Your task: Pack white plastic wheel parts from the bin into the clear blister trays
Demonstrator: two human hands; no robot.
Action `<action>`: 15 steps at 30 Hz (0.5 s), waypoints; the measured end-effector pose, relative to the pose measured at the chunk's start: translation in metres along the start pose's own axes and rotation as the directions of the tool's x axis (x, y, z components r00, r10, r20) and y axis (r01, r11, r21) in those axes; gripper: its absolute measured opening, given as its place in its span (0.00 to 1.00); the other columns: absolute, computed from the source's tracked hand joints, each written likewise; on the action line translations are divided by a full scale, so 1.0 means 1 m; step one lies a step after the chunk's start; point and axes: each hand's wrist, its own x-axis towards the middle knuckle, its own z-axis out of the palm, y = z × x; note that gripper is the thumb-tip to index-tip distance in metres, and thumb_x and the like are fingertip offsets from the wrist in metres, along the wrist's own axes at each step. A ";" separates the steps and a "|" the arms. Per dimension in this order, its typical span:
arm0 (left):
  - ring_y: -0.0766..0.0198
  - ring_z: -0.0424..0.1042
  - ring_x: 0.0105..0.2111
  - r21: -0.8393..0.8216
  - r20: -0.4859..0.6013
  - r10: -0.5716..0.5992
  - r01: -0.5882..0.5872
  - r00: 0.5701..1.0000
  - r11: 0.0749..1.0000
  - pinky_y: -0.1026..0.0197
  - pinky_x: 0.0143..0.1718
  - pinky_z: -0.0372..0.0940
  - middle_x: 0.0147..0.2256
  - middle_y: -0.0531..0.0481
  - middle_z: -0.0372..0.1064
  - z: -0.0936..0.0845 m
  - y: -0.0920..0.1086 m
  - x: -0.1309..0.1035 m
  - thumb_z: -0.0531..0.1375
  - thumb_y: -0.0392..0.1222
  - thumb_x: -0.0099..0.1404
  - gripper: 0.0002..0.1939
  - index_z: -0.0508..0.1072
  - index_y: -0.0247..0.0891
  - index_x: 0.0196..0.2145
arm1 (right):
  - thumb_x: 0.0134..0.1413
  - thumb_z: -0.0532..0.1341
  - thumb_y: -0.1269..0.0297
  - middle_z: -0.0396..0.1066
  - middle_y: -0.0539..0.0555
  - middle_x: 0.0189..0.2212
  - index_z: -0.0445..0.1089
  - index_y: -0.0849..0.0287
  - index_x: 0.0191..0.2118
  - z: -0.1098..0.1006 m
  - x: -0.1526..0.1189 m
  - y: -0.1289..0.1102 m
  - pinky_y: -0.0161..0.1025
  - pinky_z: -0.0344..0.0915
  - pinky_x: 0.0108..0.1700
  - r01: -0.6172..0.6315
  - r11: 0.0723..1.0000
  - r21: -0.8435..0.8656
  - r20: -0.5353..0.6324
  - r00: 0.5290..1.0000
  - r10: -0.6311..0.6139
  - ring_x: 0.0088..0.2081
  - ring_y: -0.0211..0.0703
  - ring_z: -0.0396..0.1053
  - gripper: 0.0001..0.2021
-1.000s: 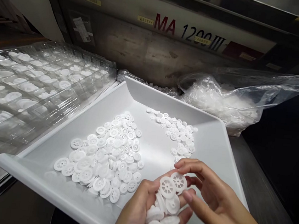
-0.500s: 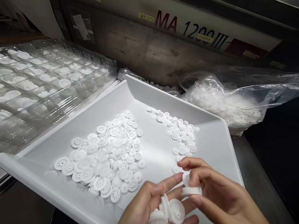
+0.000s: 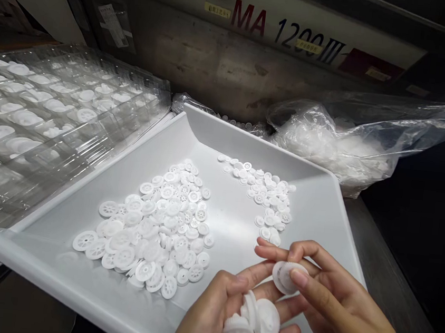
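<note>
Right hand's grip pinched one gear for inspection; left hand cupped spare gears below it.

A grey machine panel behind the workbench carries the marking "MA" in red and "1200 III" in dark numerals; small yellow labels on it are too small to read.

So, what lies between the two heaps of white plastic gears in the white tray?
Head view: only bare tray floor separates large heap from small heap.
</note>
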 end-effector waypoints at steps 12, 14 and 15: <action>0.53 0.68 0.58 -0.065 -0.143 0.023 -0.033 0.989 0.997 0.55 0.57 0.63 0.57 0.38 0.69 0.008 0.004 -0.003 0.43 0.39 0.73 0.25 0.64 0.25 0.60 | 0.58 0.63 0.48 0.69 0.55 0.55 0.67 0.49 0.36 -0.008 -0.007 0.000 0.48 0.69 0.53 0.169 0.985 0.033 -0.180 0.970 -0.161 0.61 0.57 0.62 0.12; 0.54 0.67 0.58 -0.080 -0.140 0.033 -0.044 0.990 0.996 0.57 0.55 0.64 0.57 0.38 0.68 0.009 0.004 -0.003 0.43 0.38 0.73 0.26 0.58 0.24 0.64 | 0.53 0.66 0.45 0.70 0.58 0.53 0.68 0.50 0.36 -0.006 -0.007 0.001 0.54 0.68 0.54 0.186 0.980 -0.066 -0.219 0.956 -0.196 0.59 0.62 0.63 0.15; 0.55 0.66 0.58 -0.088 -0.130 0.035 -0.047 0.991 0.995 0.58 0.55 0.65 0.58 0.38 0.67 0.009 0.004 -0.002 0.42 0.38 0.73 0.26 0.56 0.24 0.64 | 0.51 0.67 0.44 0.71 0.58 0.51 0.69 0.50 0.36 -0.004 -0.007 0.002 0.56 0.68 0.54 0.192 0.975 -0.109 -0.243 0.946 -0.214 0.58 0.64 0.64 0.17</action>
